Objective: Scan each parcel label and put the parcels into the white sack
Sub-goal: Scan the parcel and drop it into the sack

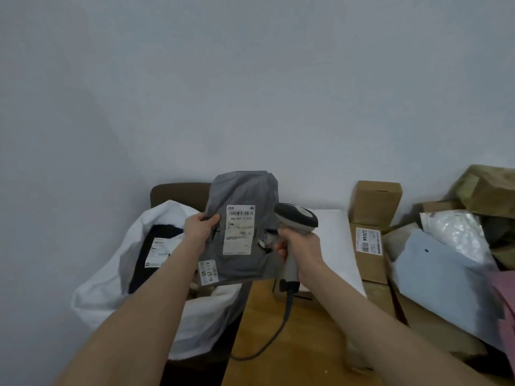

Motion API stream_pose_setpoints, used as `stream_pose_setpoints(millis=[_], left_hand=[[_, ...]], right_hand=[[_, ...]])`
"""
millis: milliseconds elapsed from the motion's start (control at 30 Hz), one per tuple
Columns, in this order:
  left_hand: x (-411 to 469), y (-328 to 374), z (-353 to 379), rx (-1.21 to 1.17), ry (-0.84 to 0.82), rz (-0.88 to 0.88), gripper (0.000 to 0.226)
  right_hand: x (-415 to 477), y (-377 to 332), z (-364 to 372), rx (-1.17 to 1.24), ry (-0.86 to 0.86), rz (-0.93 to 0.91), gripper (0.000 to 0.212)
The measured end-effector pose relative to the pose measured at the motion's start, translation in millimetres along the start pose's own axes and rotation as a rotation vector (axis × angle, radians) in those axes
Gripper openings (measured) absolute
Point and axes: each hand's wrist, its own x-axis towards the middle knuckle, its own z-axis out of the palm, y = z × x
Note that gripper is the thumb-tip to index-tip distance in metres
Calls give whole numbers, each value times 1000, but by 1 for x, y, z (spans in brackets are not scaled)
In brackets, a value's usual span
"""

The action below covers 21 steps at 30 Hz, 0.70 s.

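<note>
Both forearms reach out in front of the chest: the left hand (pixel 201 224) pinches the left edge of the grey parcel (pixel 245 190), thumb on its front, and holds it upright in the air with its white label (pixel 239 229) facing the camera. The right hand (pixel 299 246) is wrapped round the handle of the scanner (pixel 296 218), wrist cocked so the head sits just beside the label's right side, its cable (pixel 278 332) hanging down over the wooden table (pixel 292 344). The white sack (pixel 106 280) gapes open below the left arm, a dark parcel (pixel 150 252) already inside, with cardboard boxes (pixel 373 204) and soft packets (pixel 434 277) piled to the right.
</note>
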Motion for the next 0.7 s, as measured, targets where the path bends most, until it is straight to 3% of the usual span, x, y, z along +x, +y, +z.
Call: stream_pose_setpoints(millis=[233,367,467,600,700], left_hand=[[120,-27,-139,68,84,13,31],[185,-63,-193,184,55,-104,30],[217,-102,-210,321,-14,-221,26],[239,-152,-206,554,-100,-235,9],[254,-168,-194,609,-86,-217,20]], right_hand=[[47,39,149,-29,-10,68,8],[72,66,210,-45,40,139,12],[89,82,233,-49,90,186,11],[111,99,247,-89,133,239,11],[127,110,252,-90,174,260,13]])
